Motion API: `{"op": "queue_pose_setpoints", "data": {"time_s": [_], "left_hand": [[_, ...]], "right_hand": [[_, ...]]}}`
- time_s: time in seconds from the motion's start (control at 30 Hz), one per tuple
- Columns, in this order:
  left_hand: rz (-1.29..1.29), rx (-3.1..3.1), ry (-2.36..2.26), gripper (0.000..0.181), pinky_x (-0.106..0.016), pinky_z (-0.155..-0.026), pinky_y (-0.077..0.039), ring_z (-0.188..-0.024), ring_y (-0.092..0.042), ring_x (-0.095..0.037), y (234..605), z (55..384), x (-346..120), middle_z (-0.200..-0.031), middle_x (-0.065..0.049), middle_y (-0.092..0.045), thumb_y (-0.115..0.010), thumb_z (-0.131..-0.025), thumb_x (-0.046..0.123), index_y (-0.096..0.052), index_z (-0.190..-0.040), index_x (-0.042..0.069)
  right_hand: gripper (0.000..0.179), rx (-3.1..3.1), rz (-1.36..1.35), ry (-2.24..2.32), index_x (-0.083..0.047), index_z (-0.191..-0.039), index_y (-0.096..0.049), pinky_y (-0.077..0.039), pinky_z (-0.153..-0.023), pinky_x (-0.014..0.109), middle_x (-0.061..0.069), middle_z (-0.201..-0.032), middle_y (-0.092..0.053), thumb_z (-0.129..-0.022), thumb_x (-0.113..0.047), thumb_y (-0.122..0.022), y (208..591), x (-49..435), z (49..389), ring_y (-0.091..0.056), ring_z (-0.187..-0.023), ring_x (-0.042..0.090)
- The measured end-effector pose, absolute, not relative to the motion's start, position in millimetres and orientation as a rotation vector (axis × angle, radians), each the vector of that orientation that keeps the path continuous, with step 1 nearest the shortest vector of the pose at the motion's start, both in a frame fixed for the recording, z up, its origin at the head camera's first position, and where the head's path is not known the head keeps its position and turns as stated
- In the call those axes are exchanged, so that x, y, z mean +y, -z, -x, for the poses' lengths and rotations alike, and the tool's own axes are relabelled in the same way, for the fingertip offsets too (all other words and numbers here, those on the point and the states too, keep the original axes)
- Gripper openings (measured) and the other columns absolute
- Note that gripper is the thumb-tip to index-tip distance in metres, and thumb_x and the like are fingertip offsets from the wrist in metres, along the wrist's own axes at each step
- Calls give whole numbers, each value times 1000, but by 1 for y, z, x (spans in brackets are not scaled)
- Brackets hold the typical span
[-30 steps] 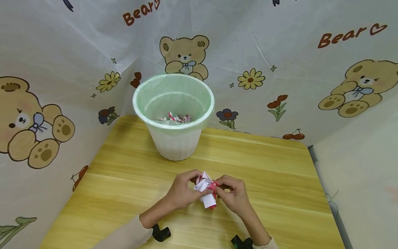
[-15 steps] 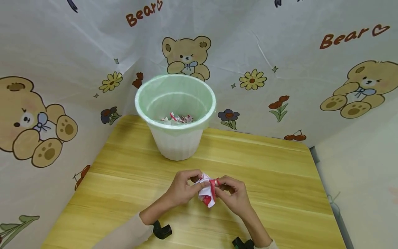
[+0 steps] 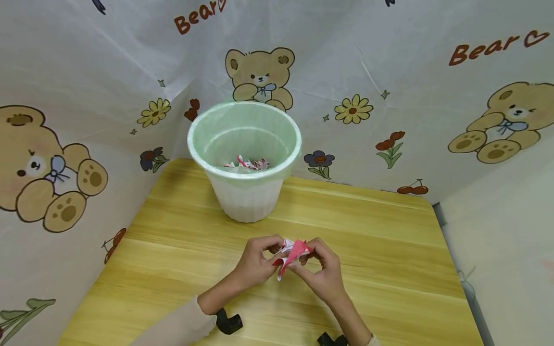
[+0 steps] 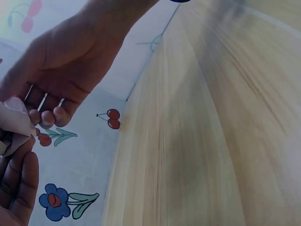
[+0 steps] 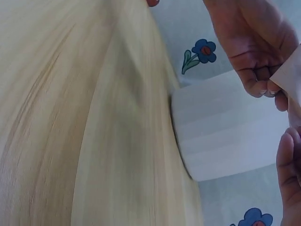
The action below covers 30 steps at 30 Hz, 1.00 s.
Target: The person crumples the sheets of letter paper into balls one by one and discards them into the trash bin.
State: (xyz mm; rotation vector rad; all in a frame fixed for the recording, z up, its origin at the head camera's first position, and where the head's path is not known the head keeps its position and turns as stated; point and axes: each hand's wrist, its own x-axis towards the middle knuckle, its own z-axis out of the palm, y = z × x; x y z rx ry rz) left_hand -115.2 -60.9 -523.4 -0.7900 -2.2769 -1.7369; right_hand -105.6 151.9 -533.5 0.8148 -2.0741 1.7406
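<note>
A crumpled piece of paper [image 3: 296,250], red on one side and white on the other, is held above the table between both hands. My left hand [image 3: 257,262] pinches its left part between thumb and fingers. On the other side, my right hand [image 3: 325,275] grips the right edge the same way. Only a pale part of the paper [image 4: 14,120] shows at the left edge of the left wrist view. At the right border of the right wrist view, a pale corner of the paper [image 5: 289,77] sticks out, and the rest is cut off.
Behind the hands stands a white bin [image 3: 248,202] with a pale green liner. Red and white paper scraps [image 3: 251,165] lie inside it. The wooden table [image 3: 368,230] meets a bear-printed cloth [image 3: 329,57] at the back and left.
The paper has been turned and folded between the fingers; its red side now faces up more, and the white flap that hung down is gone from view. The bin has not moved.
</note>
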Motion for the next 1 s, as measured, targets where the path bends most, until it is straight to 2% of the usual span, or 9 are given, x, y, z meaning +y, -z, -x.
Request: {"op": "queue_pose_setpoints", "data": {"time_s": [0.17,0.3,0.4,0.47,0.57,0.63,0.7,0.8,1.0], "left_hand": [[841,-2264,1711,23,-24,-75,-64,-79,-71,-1,525,114,-60,-88,3,-80,-81,-89,-5,-78,-98,17],[922,-2285,1739,29,-23,-76,-64,-83,-71,-1,526,114,-62,-96,-1,-82,-73,-92,-9,-78,-107,15],[1002,-2280,1822,26,-27,-81,-65,-91,-73,-3,526,114,-65,-108,-7,-82,-63,-103,-4,-77,-119,11],[1055,-2269,1876,25,-30,-86,-66,-97,-74,-4,525,114,-67,-115,-10,-81,-55,-111,7,-75,-126,10],[1091,-2255,1903,27,-31,-88,-65,-98,-73,-5,524,113,-69,-116,-9,-80,-61,-111,25,-72,-131,11],[1079,-2260,1865,27,-30,-86,-65,-93,-72,-3,524,112,-68,-110,-6,-81,-70,-106,29,-73,-128,13],[1036,-2262,1832,21,-27,-80,-65,-86,-69,-1,524,112,-66,-102,-3,-80,-77,-102,25,-75,-120,14],[980,-2255,1836,4,-26,-74,-64,-79,-63,1,524,113,-66,-91,-2,-77,-72,-104,13,-75,-106,15],[957,-2231,1999,13,-25,-72,-61,-75,-57,-1,522,117,-72,-82,-5,-73,-71,-104,7,-74,-94,14]], "right_hand": [[27,-2026,-824,-1867,-7,-91,-67,-57,-70,21,7,-83,-64,-85,18,-78,535,154,107,-62,-77,10],[26,-1958,-872,-1950,-4,-89,-67,-57,-68,23,8,-81,-62,-89,22,-71,537,159,110,-60,-76,11],[24,-1931,-862,-1967,-4,-87,-67,-56,-67,23,7,-80,-62,-91,19,-71,537,163,112,-59,-75,11],[23,-1912,-844,-1982,-3,-86,-66,-55,-67,23,6,-80,-61,-91,19,-71,537,165,112,-59,-74,11],[24,-1905,-824,-1996,-3,-85,-65,-55,-67,22,5,-79,-61,-92,19,-71,538,166,113,-58,-74,9],[24,-1897,-833,-1998,-2,-85,-66,-56,-66,22,6,-78,-60,-91,21,-70,538,165,114,-58,-73,9],[24,-1903,-845,-1994,-2,-86,-66,-56,-66,21,6,-78,-60,-90,21,-70,538,164,113,-57,-72,9],[24,-1919,-869,-2001,-2,-88,-67,-56,-64,24,7,-79,-59,-90,22,-69,538,162,112,-56,-71,12],[18,-1941,-929,-2135,3,-95,-62,-56,-62,28,9,-87,-61,-98,21,-60,536,161,108,-58,-74,20]]}}
